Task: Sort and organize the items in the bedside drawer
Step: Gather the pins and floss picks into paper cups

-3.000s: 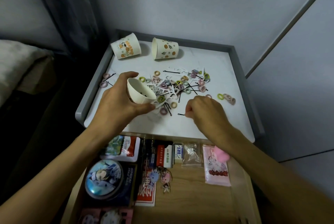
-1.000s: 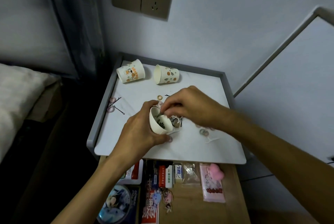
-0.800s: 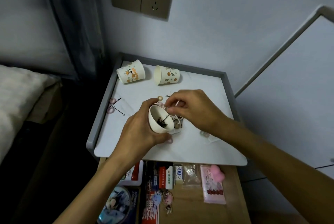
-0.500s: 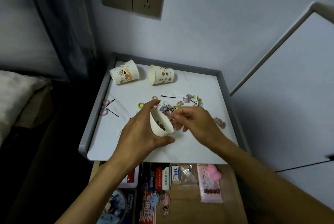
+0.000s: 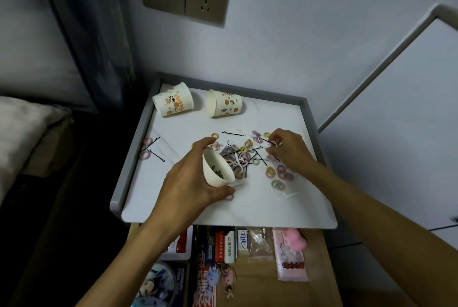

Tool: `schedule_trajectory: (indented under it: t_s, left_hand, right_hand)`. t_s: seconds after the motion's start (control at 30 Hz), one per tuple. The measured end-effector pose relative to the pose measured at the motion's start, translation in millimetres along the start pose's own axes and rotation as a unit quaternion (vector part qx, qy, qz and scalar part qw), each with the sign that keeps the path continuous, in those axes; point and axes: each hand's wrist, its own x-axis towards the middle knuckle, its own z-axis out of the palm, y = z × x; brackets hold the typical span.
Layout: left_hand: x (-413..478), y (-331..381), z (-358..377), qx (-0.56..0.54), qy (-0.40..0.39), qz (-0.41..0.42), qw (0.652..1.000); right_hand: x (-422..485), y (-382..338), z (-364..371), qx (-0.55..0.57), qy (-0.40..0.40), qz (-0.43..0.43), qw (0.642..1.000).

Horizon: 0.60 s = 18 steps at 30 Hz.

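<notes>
Single head cam, close, angled down over worktop (image 5: 260, 210) front edge; open drawer (image 5: 256, 282) below, wall (image 5: 297, 34) behind.

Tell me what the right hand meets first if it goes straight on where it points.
Probably the loose hair ties just beyond the fingertips of the right hand; then the tipped paper cup.

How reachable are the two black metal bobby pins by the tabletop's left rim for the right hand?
Probably not directly: the left hand, gripping the white paper cup, sits between the right hand and those bobby pins.
</notes>
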Motion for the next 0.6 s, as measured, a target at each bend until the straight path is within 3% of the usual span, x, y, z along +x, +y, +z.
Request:
schedule_trajectory:
  t_s: [0.27, 0.43, 0.6]
  left_hand:
    - [-3, 1, -5, 0.0, 0.001, 0.001, 1.0]
    - [-4, 3, -6, 0.006, 0.005, 0.003, 1.0]
    - [-4, 1, -6, 0.004, 0.006, 0.004, 1.0]
  right_hand:
    - [0, 17, -25, 0.132, 0.012, 0.058, 0.99]
    - [2, 32, -34, 0.024, 0.025, 0.04, 0.999]
    - [-2, 19, -28, -0.07, 0.074, -0.078, 0.992]
